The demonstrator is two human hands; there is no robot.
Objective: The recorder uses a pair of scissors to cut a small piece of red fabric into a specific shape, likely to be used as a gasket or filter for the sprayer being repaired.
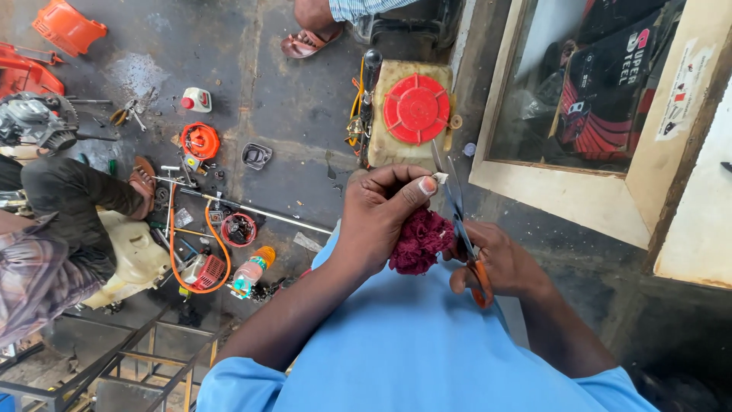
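Your left hand (pixel 381 217) was closed over a bunched, fuzzy dark-red cloth (pixel 419 240), thumb and forefinger pinching a small pale scrap (pixel 440 178) just above it. Your right hand (pixel 499 263) gripped one pair of scissors (pixel 457 217) by the orange handle loops, the long grey metal blades open in a narrow V, pointing up and away past the cloth's right side, touching or nearly touching the pale scrap. All of it sat close over your blue shirt (pixel 404 343), smooth fabric. Ahead on the stained concrete floor (pixel 290 99) stood one yellowed plastic tank (pixel 381 145), boxy, with a round ribbed red cap (pixel 416 109) on top. To the right ran a pale wooden frame (pixel 564 206) with a glass pane, its corner near the scissor tips. To the left lay scattered parts: one orange round cover (pixel 200 140), one small white bottle with a red cap (pixel 197 99), one thin metal rod (pixel 259 210), one orange looped hose (pixel 191 252), one clear bottle with an orange cap (pixel 252 272). A seated person (pixel 69 198) worked at the left edge, and another person's sandalled foot (pixel 309 42) stood at the top. Bare floor lay between the tank and the parts.
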